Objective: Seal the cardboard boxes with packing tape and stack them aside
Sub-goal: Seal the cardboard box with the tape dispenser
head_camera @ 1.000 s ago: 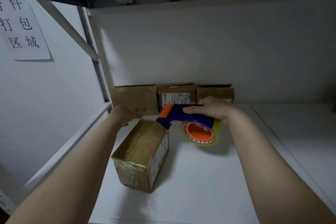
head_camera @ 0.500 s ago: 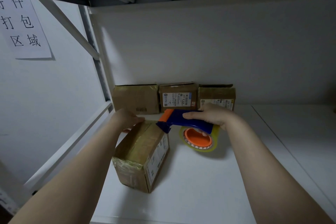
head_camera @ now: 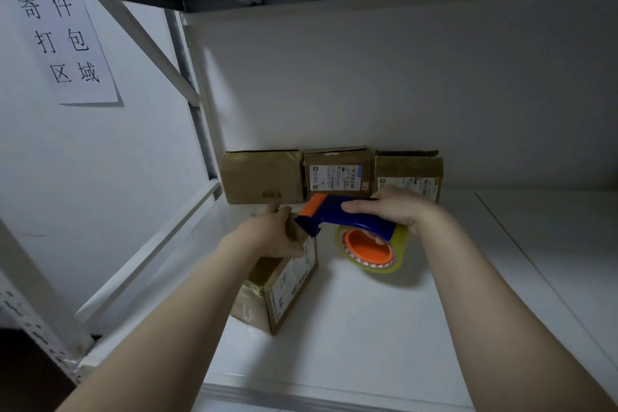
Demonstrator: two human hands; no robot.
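**Box and tape gun meet on a packing shelf**

A white shelf (head_camera: 368, 328) fills the view from the head camera, closed in by a pale back wall and a metal deck overhead. A slanted brace and an upright post (head_camera: 197, 117) frame its left end. On the wall to the left hangs a paper sign (head_camera: 63, 43) with six handwritten characters.

Three cardboard boxes stand in a row against the back wall, side by side. The left box (head_camera: 262, 176) is plain brown, the middle box (head_camera: 337, 172) carries a white shipping label, and the right box (head_camera: 409, 174) shows a label along its lower face, partly hidden behind the person's wrist.

Nearer the camera, a fourth box, the front box (head_camera: 284, 288), sits on the shelf near its left side and angled to the row behind. Glossy tape covers its top and a label faces right. The left hand (head_camera: 271, 234) grips its far end, fingers over the top edge and thumb down the labelled side.

The right hand (head_camera: 398, 211) is wrapped around the blue handle of a tape dispenser (head_camera: 347, 216), held just above the shelf. Its orange-tipped nose is at the far right corner of the front box, beside the left hand. Under the handle hangs the roll of tape (head_camera: 371, 252), clear around an orange core, just right of the front box.
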